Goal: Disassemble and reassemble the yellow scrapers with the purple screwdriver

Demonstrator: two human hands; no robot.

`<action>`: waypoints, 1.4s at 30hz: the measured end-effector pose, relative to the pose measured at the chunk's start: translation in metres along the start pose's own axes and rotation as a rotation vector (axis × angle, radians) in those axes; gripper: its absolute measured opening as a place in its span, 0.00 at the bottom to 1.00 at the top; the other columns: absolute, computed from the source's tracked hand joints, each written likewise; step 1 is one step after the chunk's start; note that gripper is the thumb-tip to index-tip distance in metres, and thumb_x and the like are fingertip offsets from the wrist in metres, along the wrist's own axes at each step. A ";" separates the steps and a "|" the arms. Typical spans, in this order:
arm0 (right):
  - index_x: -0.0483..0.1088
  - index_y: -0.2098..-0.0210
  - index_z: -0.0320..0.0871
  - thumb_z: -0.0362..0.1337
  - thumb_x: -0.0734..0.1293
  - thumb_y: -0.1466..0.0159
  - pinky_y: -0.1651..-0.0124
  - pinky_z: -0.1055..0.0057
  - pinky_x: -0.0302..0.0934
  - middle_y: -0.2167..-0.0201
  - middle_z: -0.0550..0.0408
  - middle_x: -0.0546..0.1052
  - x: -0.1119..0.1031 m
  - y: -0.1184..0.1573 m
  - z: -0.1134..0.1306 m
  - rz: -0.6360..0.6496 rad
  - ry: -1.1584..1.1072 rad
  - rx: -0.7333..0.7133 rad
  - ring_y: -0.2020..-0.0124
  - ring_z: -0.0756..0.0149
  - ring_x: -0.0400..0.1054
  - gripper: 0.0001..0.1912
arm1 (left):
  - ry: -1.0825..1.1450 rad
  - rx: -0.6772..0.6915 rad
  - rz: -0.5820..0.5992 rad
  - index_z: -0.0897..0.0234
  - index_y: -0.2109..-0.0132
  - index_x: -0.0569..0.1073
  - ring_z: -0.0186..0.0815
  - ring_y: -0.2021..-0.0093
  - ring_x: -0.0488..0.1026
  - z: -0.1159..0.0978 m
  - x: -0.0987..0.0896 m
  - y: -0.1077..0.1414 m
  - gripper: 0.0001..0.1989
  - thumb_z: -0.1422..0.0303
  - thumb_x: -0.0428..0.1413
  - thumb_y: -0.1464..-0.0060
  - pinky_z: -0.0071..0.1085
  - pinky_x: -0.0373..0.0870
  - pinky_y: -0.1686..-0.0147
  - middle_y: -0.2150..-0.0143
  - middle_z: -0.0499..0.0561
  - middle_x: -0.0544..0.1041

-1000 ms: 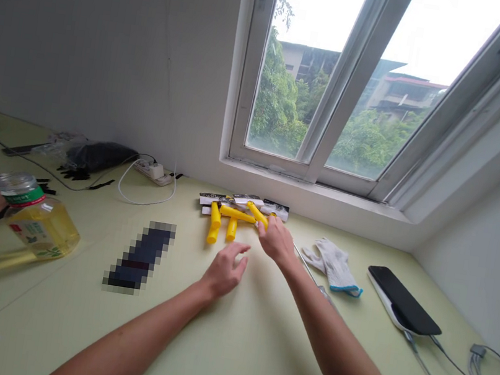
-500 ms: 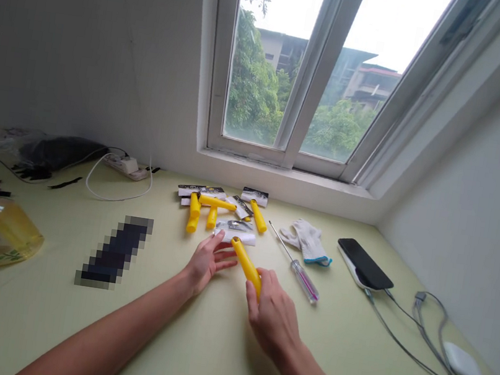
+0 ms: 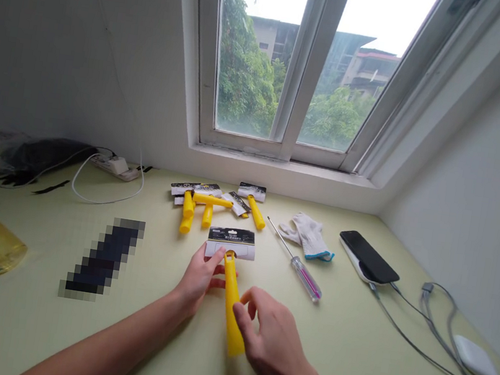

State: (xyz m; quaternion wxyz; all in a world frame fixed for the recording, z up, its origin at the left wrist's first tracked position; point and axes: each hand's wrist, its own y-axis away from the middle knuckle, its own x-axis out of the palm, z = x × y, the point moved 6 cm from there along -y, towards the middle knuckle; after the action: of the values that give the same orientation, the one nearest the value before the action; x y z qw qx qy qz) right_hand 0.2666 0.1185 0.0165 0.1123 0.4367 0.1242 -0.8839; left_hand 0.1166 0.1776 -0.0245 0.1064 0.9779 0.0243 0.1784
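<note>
The yellow-handled tool (image 3: 232,307) lies near the middle of the tabletop (image 3: 151,348), between the hands, its top end overlapping a printed header card (image 3: 233,235). At far left, a power strip (image 3: 126,173) sits by the wall; right of it, more yellow-handled tools and cards (image 3: 213,201) lie jumbled near the window. The left hand (image 3: 200,273) is partly closed, thumb over the card's lower left corner, other fingers reaching behind the tool. The right hand (image 3: 272,335) is loosely curled beside the handle's lower part, thumb tip against or just beside it; whether it grips, I cannot tell. Farther right are a clear-handled screwdriver (image 3: 306,279), a white glove (image 3: 311,237) and a smartphone (image 3: 368,257). The step in hand looks like two-handed positioning; any further move seems to call for a steady card and a firmer handle grip.
</note>
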 end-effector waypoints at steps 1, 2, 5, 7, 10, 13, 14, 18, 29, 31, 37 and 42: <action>0.65 0.66 0.45 0.50 0.55 0.33 0.66 0.68 0.57 0.72 0.56 0.72 -0.003 -0.005 -0.006 -0.027 -0.074 0.022 0.71 0.64 0.67 0.17 | -0.011 -0.011 0.017 0.60 0.51 0.67 0.38 0.67 0.78 0.001 0.002 0.003 0.19 0.56 0.58 0.46 0.28 0.74 0.76 0.53 0.55 0.75; 0.64 0.65 0.45 0.50 0.55 0.33 0.66 0.68 0.58 0.71 0.56 0.72 -0.006 -0.011 -0.015 -0.068 -0.161 0.063 0.72 0.65 0.67 0.16 | -0.024 -0.021 0.037 0.60 0.51 0.67 0.38 0.67 0.78 0.002 0.005 0.005 0.19 0.55 0.57 0.46 0.28 0.73 0.77 0.53 0.55 0.75; 0.60 0.57 0.45 0.52 0.58 0.35 0.72 0.69 0.60 0.64 0.54 0.71 -0.006 -0.033 -0.046 -0.189 -0.495 0.216 0.75 0.68 0.66 0.17 | -0.071 -0.037 0.089 0.59 0.51 0.67 0.36 0.70 0.78 0.004 0.011 0.010 0.20 0.54 0.57 0.46 0.27 0.72 0.77 0.54 0.54 0.75; 0.56 0.51 0.47 0.53 0.61 0.37 0.79 0.72 0.56 0.61 0.54 0.71 0.000 -0.047 -0.059 -0.181 -0.731 0.250 0.77 0.70 0.66 0.22 | -0.097 -0.041 0.124 0.60 0.51 0.67 0.36 0.71 0.78 0.004 0.014 0.011 0.21 0.53 0.57 0.46 0.28 0.72 0.76 0.55 0.55 0.75; 0.54 0.47 0.47 0.51 0.64 0.39 0.83 0.76 0.50 0.68 0.57 0.71 0.009 -0.059 -0.062 -0.063 -0.955 0.247 0.81 0.71 0.64 0.26 | -0.096 -0.056 0.206 0.62 0.51 0.66 0.36 0.70 0.77 0.004 0.020 0.011 0.20 0.55 0.56 0.44 0.33 0.75 0.71 0.53 0.57 0.75; 0.57 0.50 0.45 0.48 0.66 0.40 0.82 0.76 0.54 0.74 0.61 0.71 0.008 -0.060 -0.062 -0.066 -1.064 0.265 0.83 0.73 0.62 0.24 | -0.014 -0.063 0.321 0.63 0.49 0.66 0.40 0.60 0.77 0.002 0.026 0.014 0.20 0.61 0.59 0.45 0.37 0.75 0.62 0.48 0.60 0.73; 0.58 0.50 0.45 0.47 0.67 0.41 0.80 0.76 0.56 0.75 0.62 0.70 0.007 -0.058 -0.062 -0.085 -1.090 0.268 0.82 0.74 0.62 0.24 | 0.020 -0.062 0.358 0.63 0.48 0.65 0.42 0.56 0.75 0.001 0.029 0.015 0.21 0.64 0.60 0.47 0.38 0.74 0.59 0.47 0.60 0.72; 0.60 0.52 0.45 0.47 0.67 0.40 0.78 0.74 0.60 0.74 0.60 0.72 0.009 -0.054 -0.064 -0.097 -1.148 0.254 0.80 0.72 0.64 0.21 | 0.105 -0.046 0.407 0.61 0.45 0.65 0.45 0.47 0.70 -0.001 0.031 0.020 0.27 0.73 0.63 0.51 0.42 0.70 0.50 0.45 0.60 0.71; 0.62 0.52 0.44 0.45 0.69 0.40 0.77 0.74 0.59 0.76 0.60 0.72 0.014 -0.050 -0.067 -0.129 -1.148 0.229 0.80 0.73 0.63 0.21 | 0.013 -0.083 0.302 0.60 0.46 0.61 0.45 0.61 0.79 0.007 0.023 0.021 0.24 0.61 0.60 0.46 0.39 0.76 0.64 0.49 0.61 0.74; 0.62 0.52 0.45 0.45 0.69 0.41 0.77 0.74 0.59 0.76 0.61 0.72 0.014 -0.049 -0.067 -0.138 -1.163 0.237 0.80 0.73 0.63 0.21 | -0.014 -0.085 0.282 0.60 0.47 0.61 0.45 0.63 0.79 0.008 0.023 0.020 0.23 0.57 0.58 0.45 0.36 0.76 0.68 0.50 0.61 0.75; 0.65 0.57 0.44 0.50 0.62 0.36 0.78 0.72 0.59 0.74 0.57 0.73 0.012 -0.048 -0.063 -0.094 -1.236 0.246 0.80 0.70 0.64 0.17 | -0.062 -0.064 0.253 0.60 0.49 0.61 0.44 0.65 0.79 0.010 0.022 0.018 0.22 0.54 0.57 0.45 0.34 0.76 0.73 0.53 0.59 0.75; 0.70 0.61 0.43 0.49 0.60 0.35 0.77 0.73 0.59 0.67 0.51 0.76 0.006 -0.055 -0.068 0.016 -1.296 0.353 0.73 0.66 0.67 0.17 | -0.067 -0.059 0.252 0.58 0.49 0.60 0.43 0.66 0.79 0.010 0.021 0.019 0.22 0.54 0.56 0.45 0.32 0.75 0.74 0.53 0.57 0.74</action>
State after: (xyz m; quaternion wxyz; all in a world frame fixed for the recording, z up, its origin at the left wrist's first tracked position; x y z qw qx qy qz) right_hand 0.2963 0.1914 -0.0217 0.0974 -0.1697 -0.1181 -0.9735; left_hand 0.1398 0.1593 -0.0220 0.1125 0.9751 -0.1078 0.1580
